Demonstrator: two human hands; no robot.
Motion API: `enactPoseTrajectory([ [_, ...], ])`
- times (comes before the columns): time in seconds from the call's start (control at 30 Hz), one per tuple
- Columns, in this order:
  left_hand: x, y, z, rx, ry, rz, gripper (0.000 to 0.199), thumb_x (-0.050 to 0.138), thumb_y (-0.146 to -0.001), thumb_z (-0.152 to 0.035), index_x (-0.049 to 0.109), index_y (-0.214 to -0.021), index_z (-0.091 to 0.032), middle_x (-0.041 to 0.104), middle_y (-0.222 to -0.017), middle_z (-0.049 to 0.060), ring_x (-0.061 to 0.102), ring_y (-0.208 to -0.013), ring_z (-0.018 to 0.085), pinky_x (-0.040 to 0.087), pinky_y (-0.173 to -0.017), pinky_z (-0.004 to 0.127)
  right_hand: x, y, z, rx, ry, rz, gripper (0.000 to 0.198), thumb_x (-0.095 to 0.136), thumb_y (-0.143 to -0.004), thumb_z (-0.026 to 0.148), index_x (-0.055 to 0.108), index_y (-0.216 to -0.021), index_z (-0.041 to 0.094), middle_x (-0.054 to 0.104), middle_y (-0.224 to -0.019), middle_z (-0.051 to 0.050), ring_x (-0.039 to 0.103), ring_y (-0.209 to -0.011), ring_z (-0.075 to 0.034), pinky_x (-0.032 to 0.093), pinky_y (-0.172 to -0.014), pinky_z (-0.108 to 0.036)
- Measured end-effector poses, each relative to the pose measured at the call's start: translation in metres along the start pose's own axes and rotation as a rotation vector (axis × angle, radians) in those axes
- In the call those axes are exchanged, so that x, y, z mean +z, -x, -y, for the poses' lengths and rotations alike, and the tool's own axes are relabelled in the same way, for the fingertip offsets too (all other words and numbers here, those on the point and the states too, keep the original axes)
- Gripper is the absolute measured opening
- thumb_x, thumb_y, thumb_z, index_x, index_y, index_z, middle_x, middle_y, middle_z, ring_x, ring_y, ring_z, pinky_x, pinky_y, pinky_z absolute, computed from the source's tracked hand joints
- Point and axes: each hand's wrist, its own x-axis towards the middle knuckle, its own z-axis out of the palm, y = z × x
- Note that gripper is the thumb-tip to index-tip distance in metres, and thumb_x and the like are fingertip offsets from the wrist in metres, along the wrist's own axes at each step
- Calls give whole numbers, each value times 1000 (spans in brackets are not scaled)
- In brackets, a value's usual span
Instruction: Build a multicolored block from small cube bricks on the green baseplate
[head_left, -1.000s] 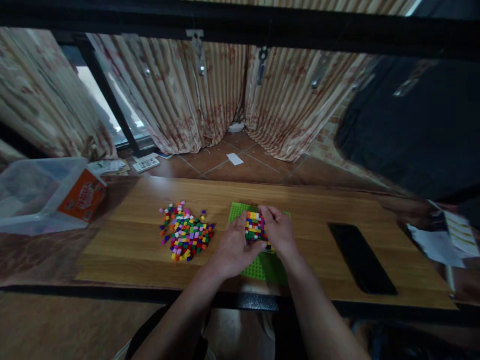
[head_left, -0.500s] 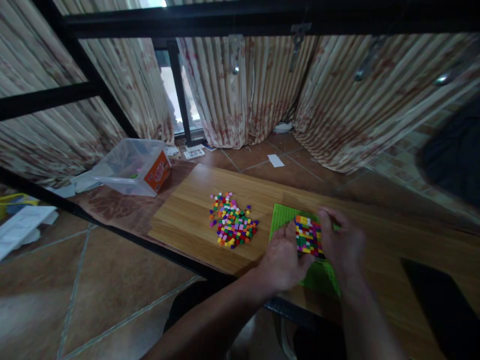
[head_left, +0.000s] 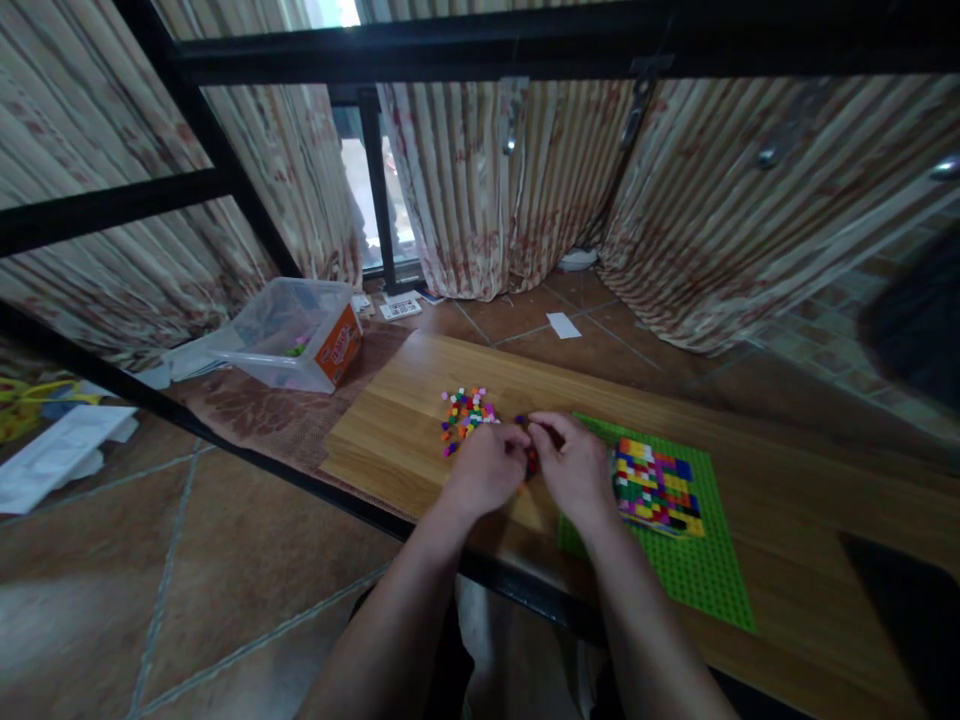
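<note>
My left hand [head_left: 489,468] reaches over the near right part of a pile of small coloured toy bricks [head_left: 465,408], its fingers curled together. Close beside it, my right hand [head_left: 574,468] has thumb and forefinger bent toward each other at the pile's right edge. The fingertips of both hands nearly meet; whatever they pinch is too small or hidden to make out. Right of my right hand lies a green studded baseplate [head_left: 724,560]. On it stands a low block built of multicoloured bricks [head_left: 656,485], partly behind my right wrist.
The wooden tabletop [head_left: 397,400] carries all of this. At its left end stands a clear plastic box [head_left: 281,345] with an orange label. A dark flat panel [head_left: 900,590] lies at the right. Black metal bars [head_left: 450,60] cross in front of curtains [head_left: 442,180].
Both hands have left the brick-built block and moved left to the loose pile. The block and most of the baseplate are now uncovered. The camera view has shifted slightly.
</note>
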Motion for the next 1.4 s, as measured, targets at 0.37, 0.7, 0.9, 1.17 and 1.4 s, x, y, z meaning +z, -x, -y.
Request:
enactPoseTrajectory([
  [0.37,-51,-18,33,-207,-196,-388,26,51,-80,-12,74,-91,-17,74,-83,4,66,-76,17,47,-70,26,43,-6,1,42,261,111,17,55,-87,21,72,-82,20,68,-88,-9,64,-83,-23,47,-76,-34],
  [0.7,-17,-42,38,114,-678,-287,31,50,-87,-20,72,-108,-16,70,-113,12,59,-110,27,42,-101,40,-20,16,19,71,-183,26,16,60,-86,30,73,-92,23,75,-91,-3,69,-82,-18,52,-76,-31],
  [0.9,-13,-46,33,81,-728,-275,32,48,-86,-21,72,-104,-12,67,-116,17,57,-113,31,39,-103,46,-82,28,-27,251,-154,-278,22,65,-80,38,76,-92,22,75,-90,-5,68,-78,-20,55,-74,-36],
  [1.17,-14,-51,26,34,-779,-236,30,49,-83,-25,73,-100,-17,71,-107,14,59,-105,31,43,-96,44,-107,24,-62,146,161,-225,27,53,-85,31,76,-94,21,75,-96,-9,67,-88,-24,53,-83,-42],
  [1.4,-14,-53,30,51,-785,-201,32,49,-82,-25,71,-101,-13,69,-116,16,59,-110,32,40,-101,45,-102,18,-61,61,330,-193,32,48,-85,20,76,-102,21,75,-96,-8,64,-94,-25,50,-89,-44],
])
